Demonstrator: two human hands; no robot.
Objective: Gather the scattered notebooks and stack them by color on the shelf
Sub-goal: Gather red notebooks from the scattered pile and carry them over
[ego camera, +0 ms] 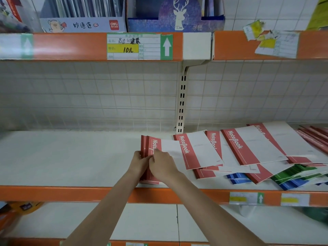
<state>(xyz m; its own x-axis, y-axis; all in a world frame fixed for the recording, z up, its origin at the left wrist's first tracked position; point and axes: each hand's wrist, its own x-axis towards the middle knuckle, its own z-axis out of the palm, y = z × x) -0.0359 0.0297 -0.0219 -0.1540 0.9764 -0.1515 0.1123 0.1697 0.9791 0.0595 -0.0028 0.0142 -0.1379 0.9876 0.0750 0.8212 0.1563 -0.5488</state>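
Head: white shelf (orange-edged), tiled wall

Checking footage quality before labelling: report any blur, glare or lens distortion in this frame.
Head view: wide-angle bending curves the shelf edge; corners go soft, the top-left boxes smeared; lighting flat, shadows faint; hands and red notebooks stay readable.

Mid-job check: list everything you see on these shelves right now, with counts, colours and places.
Red-and-white notebook stack: several, red, middle shelf centre, under both hands.
Loose red notebooks: at least four, red and white, overlapping at right.
Blue notebooks: a few, beneath the red pile.
Green notebooks: a few, beneath the pile, right.
Pale display box: one, top shelf.
Blue deer box: one, top shelf.
Price label: one, white and yellow, orange shelf edge.
Left hand: grips stack.
Right hand: grips stack.
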